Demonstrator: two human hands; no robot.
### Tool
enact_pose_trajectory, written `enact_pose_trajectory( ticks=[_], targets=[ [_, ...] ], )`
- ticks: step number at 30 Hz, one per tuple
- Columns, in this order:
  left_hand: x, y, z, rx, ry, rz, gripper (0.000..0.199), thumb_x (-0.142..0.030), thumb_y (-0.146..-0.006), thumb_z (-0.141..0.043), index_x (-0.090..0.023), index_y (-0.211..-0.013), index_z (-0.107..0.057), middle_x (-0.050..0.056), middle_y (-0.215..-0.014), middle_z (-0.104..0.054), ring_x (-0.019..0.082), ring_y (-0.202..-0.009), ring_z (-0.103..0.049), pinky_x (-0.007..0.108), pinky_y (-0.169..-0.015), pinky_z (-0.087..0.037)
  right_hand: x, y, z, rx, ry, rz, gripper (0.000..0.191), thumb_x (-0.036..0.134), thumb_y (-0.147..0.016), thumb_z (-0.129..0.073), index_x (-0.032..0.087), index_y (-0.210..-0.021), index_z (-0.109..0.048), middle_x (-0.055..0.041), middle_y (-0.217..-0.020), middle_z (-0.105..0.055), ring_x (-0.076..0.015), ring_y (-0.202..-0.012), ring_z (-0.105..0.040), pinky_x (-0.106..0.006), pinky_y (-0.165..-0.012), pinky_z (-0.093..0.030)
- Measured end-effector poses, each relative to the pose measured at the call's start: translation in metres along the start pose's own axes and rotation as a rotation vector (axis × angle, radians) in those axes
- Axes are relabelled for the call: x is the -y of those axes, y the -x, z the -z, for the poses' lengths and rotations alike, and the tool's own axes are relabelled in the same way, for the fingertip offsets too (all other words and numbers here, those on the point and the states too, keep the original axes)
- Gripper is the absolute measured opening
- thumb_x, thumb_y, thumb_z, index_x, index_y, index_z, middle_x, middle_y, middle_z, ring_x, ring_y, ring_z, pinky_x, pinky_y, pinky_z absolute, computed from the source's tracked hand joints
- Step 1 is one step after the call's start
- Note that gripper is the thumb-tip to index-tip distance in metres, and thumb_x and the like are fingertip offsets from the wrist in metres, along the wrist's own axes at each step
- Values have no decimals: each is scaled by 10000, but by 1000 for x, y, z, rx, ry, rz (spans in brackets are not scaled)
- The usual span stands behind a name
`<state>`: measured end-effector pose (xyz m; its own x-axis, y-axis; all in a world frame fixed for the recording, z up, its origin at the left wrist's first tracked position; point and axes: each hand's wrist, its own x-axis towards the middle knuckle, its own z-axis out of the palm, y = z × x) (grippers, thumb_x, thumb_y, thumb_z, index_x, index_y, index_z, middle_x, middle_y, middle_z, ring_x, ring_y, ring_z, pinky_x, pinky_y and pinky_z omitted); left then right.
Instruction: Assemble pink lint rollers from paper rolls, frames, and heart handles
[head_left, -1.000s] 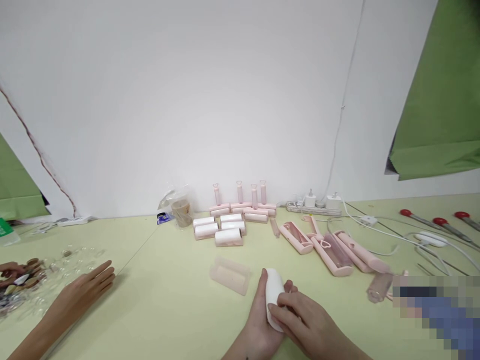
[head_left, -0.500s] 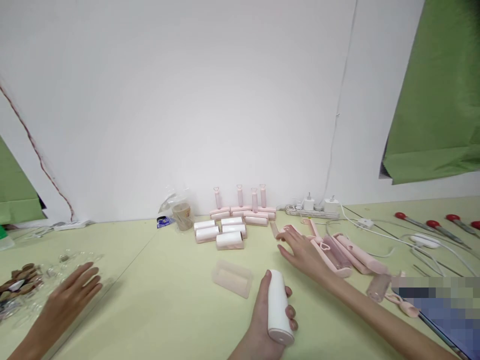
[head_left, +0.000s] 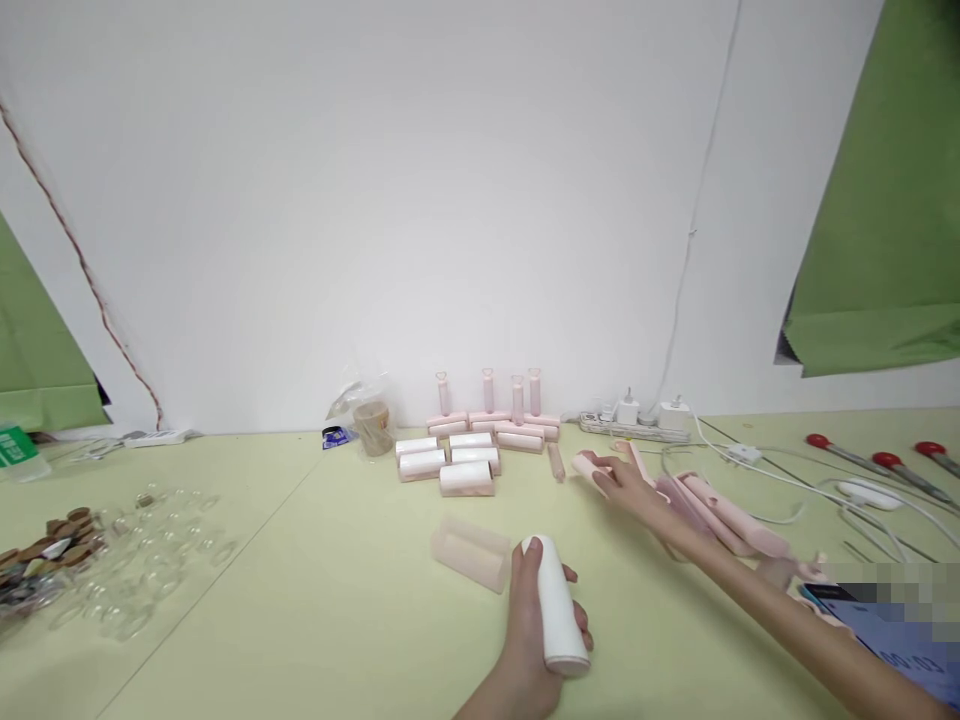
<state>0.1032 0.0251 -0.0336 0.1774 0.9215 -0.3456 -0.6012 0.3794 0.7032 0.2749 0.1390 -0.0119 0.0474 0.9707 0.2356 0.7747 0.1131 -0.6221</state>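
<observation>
Left hand (head_left: 526,632) wrapped snug round white roll (head_left: 559,612), right of pale tray (head_left: 471,572), likely so it won't slip. Right hand (head_left: 626,490) half-curled over pink case (head_left: 584,467), can't tell if gripping.

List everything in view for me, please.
White rolls: five, white, centre
Slim tubes: at least five, pink, rear
Cases: several, pink, rear and right
Tray: one, pink, front centre
Tape roll: one, brown, in plastic bag
Packet: one, blue, beside bag
Rings: many, clear, left
Pieces: many, mostly brown, left
Bottle: one, green label, left
Power strip: one, white, rear right
Cables: several, mostly white, right
Tools: three, red-ended, right
Phone: one, bluish, lower right
Curtains: two, green, sides
Wall: one, white, rear
Table: one, greenish, below
Left hand: one, front, around another white roll
Right hand: one, right, at one case
</observation>
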Motion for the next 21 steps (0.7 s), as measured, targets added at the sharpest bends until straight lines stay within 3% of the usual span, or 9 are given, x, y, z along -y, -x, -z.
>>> enact_pose_trajectory(
  ticks=[2, 5, 7, 9, 11, 14, 21],
  targets=[
    [2, -1, 0, -22, 13, -87, 363, -571, -723, -457, -242, -864, -401, -43, -722, -521, 70, -377, -455, 198, -341, -363, 8, 19, 6, 20, -103, -39, 390, 424, -815, -390, 171, -1088, -507, -94, -957, -616, -225, -816, -584, -318, -663, -455],
    [3, -1, -1, -48, -12, -155, 344, -551, -738, -453, -254, -894, -381, -49, -718, -500, 80, -397, -472, 231, -393, -410, 28, 64, 4, 115, -299, -52, 468, 527, -761, -440, 194, -1084, -501, -60, -876, -638, -209, -768, -605, -283, -626, -473],
    [3, -1, -1, -63, -22, -171, 346, -547, -740, -459, -256, -909, -380, -50, -703, -493, 87, -427, -490, 237, -437, -426, 44, 96, -5, 272, -656, -102, 442, 524, -749, -465, 193, -1040, -499, -53, -886, -627, -218, -857, -589, -295, -707, -471],
    [5, 0, -1, -80, -11, -196, 357, -544, -740, -468, -252, -928, -387, -50, -679, -481, 98, -488, -516, 232, -489, -434, 58, 123, -19, 279, -847, -175, 444, 562, -759, -409, 211, -1023, -475, -47, -933, -618, -222, -891, -578, -316, -748, -464],
    [7, 0, 0, -76, 13, -223, 360, -535, -745, -470, -244, -944, -397, -49, -657, -462, 112, -560, -531, 227, -538, -437, 67, 140, -31, 208, -890, -187, 456, 573, -759, -395, 231, -1059, -433, -46, -1005, -592, -220, -922, -560, -315, -761, -460],
    [10, 1, 1, -44, 29, -220, 358, -524, -752, -470, -246, -969, -410, -45, -663, -451, 124, -628, -527, 221, -572, -430, 69, 150, -40, 123, -872, -158, 456, 558, -763, -417, 235, -1086, -402, -60, -1094, -535, -216, -967, -527, -292, -755, -460],
    [6, 5, -1, -44, -10, -273, 327, -506, -751, -482, -248, -948, -443, -45, -681, -436, 113, -625, -495, 213, -588, -419, 63, 146, -33, 189, -891, -106, 436, 538, -774, -430, 222, -1075, -427, -69, -1083, -539, -213, -973, -521, -310, -789, -450]
  ],
)
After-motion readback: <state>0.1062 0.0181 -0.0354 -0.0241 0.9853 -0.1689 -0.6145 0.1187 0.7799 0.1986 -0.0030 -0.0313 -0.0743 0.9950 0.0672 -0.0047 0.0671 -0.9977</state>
